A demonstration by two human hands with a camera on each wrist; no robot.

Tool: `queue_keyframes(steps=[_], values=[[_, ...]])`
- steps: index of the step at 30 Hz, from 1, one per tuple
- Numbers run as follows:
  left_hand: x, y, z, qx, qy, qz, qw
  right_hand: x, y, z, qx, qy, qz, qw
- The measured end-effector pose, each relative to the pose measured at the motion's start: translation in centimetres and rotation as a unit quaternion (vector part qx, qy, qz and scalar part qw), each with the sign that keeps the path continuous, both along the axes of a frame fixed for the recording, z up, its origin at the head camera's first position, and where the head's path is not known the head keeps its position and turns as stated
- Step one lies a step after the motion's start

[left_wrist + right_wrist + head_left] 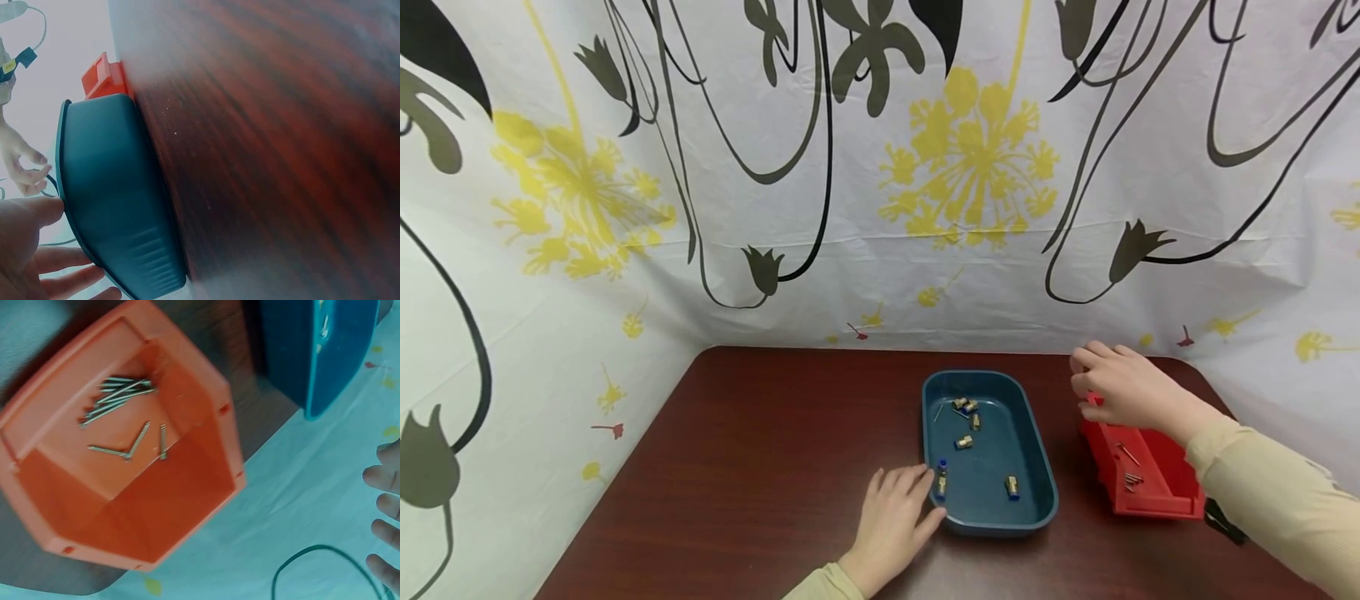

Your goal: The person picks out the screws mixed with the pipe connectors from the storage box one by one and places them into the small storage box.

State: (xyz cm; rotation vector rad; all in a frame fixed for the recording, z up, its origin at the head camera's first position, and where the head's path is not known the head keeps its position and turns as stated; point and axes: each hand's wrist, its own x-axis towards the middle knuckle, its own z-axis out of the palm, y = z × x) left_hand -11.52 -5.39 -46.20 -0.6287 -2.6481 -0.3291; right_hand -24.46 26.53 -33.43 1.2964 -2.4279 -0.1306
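Note:
My left hand rests with extended fingers against the near left rim of a blue tray; the left wrist view shows its thumb and fingertips touching the rim. Inside the tray lie several small brass fittings with blue ends, one brass fitting at the near right, and a few thin screws at the far end. My right hand hovers over the far end of a red bin, fingers loosely bent, with nothing visible in them. Several metal screws lie in the bin.
Both containers stand on a dark brown wooden table, the bin to the right of the tray. A patterned cloth hangs behind and to the left. Under the right forearm, a dark object shows beside the bin.

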Motion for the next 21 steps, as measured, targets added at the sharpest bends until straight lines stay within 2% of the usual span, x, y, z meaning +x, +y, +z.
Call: queue_keyframes(steps=[7, 21], values=[[0.0, 0.0, 0.1, 0.003, -0.005, -0.001, 1.0, -0.6, -2.1, 0.0, -0.006, -0.01, -0.004, 1.0], [-0.1, -0.2, -0.1, 0.006, -0.008, -0.005, 0.9999, -1.8, -6.4, -2.1, 0.013, -0.038, 0.011, 0.999]])
